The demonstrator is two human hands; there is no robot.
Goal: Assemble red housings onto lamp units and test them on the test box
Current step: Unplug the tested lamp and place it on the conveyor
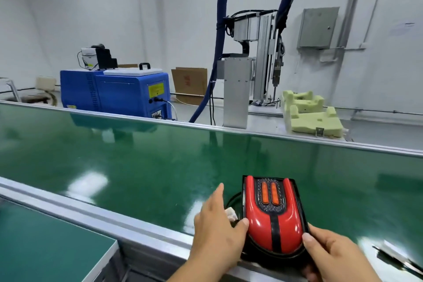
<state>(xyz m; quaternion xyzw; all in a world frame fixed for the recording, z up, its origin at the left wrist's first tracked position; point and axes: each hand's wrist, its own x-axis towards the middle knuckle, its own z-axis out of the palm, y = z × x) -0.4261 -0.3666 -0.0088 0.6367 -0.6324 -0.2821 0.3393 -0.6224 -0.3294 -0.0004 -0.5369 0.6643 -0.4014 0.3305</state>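
Right now the right hand (332,256) is gripping the near end of the lamp unit (296,192). The left hand (215,224) is lying straight-fingered, its thumb touching the red housing (270,224). Between both hands, the unit is sitting on the green conveyor belt (160,167). It is probably light, rigid and slick, so the black base edges are looking safer to hold. Just beyond the left thumb, a white connector (231,213) and black cable (231,199) are trailing and could snag.

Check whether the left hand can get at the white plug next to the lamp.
Probably yes. The white plug sits right by the left hand, between its thumb and straight fingers, beside the lamp, with nothing over it.
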